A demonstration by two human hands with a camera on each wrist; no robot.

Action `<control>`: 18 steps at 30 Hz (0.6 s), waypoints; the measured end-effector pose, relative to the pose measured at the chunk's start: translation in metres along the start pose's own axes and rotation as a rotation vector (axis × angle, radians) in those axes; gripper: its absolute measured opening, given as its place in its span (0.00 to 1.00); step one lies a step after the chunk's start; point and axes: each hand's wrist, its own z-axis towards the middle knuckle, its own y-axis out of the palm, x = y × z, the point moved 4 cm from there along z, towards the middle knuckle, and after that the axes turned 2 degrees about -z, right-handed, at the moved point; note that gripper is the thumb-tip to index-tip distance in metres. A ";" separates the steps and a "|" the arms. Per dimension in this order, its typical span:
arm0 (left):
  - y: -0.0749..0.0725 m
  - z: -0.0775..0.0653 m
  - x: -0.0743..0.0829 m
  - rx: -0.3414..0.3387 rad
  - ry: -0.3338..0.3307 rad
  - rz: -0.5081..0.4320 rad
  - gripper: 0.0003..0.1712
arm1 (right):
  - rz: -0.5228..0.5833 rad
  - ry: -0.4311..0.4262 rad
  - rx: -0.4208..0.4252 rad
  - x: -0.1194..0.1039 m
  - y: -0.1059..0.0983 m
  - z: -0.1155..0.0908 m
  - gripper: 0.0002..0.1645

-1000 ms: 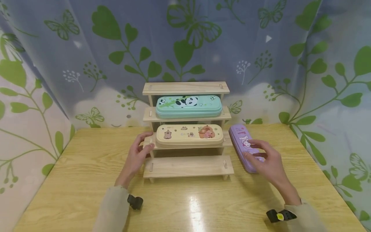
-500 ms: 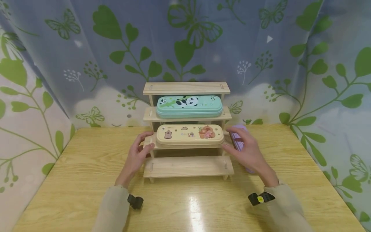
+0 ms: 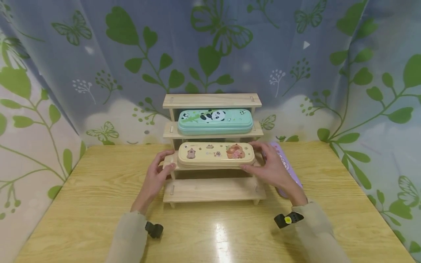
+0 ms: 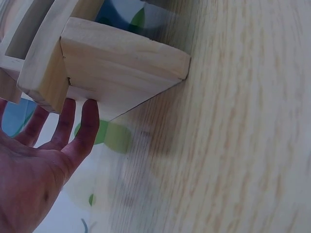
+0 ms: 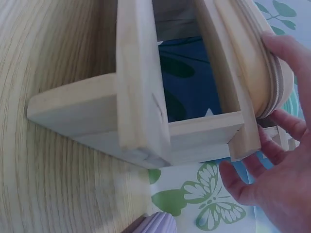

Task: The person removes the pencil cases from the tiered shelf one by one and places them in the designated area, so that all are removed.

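A cream pencil case [image 3: 215,155] with cartoon animals lies lengthwise on a lower-middle step of a stepped wooden display rack [image 3: 213,190]. My right hand [image 3: 272,168] holds the case's right end, thumb at the front and fingers round the back. In the right wrist view the thumb lies against the zipped side of the pencil case [image 5: 245,53]. At the rack's left side, my left hand [image 3: 157,176] grips the end of that same step. Left wrist fingertips [image 4: 90,109] touch the rack's side panel [image 4: 116,63]; the thumb is hidden there.
A mint panda pencil case [image 3: 215,126] sits on the step above. Right of the rack, a purple pencil case [image 3: 291,168] lies slanted on the wooden table [image 3: 108,204], partly behind my right hand. A leaf-patterned curtain [image 3: 279,44] hangs behind.
My right hand has left the purple pencil case, moved left and taken hold of the cream one's right end. My left hand stays on the rack.
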 end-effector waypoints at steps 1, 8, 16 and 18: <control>0.000 0.000 0.000 0.001 0.002 0.004 0.25 | 0.022 0.009 -0.001 0.000 0.000 -0.001 0.45; -0.001 0.000 0.000 0.005 0.013 0.004 0.25 | 0.092 -0.020 0.057 0.002 -0.008 -0.014 0.47; 0.000 -0.001 -0.001 0.002 0.027 -0.001 0.24 | 0.246 -0.247 0.040 0.002 -0.033 -0.035 0.51; 0.000 -0.001 -0.001 0.002 0.027 0.004 0.24 | 0.247 -0.245 0.036 0.004 -0.039 -0.041 0.51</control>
